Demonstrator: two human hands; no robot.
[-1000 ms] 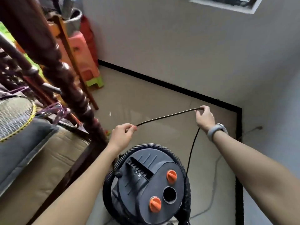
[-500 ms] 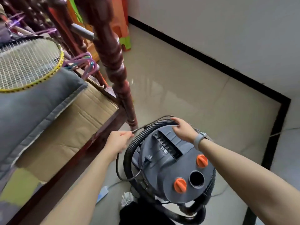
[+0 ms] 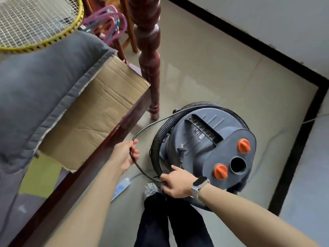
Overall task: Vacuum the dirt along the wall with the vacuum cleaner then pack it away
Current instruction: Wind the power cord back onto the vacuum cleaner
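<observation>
On floor beside bed post: vacuum cleaner (image 3: 210, 145), hose (image 3: 160, 138) coiled around body. Left hand (image 3: 124, 155) curled around power cord (image 3: 142, 130). Right hand (image 3: 178, 182) gripping cord at lower loop.

vacuum cleaner (image 3: 210, 147) base hidden under its own lid — racket (image 3: 35, 22) cut off at top-left edge, label text unreadable

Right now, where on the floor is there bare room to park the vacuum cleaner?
Bare tile lies between the vacuum cleaner, the turned wooden post and the black skirting. It is crowded on the near side: the left hand and right hand hold the black cord above a white power strip.
</observation>
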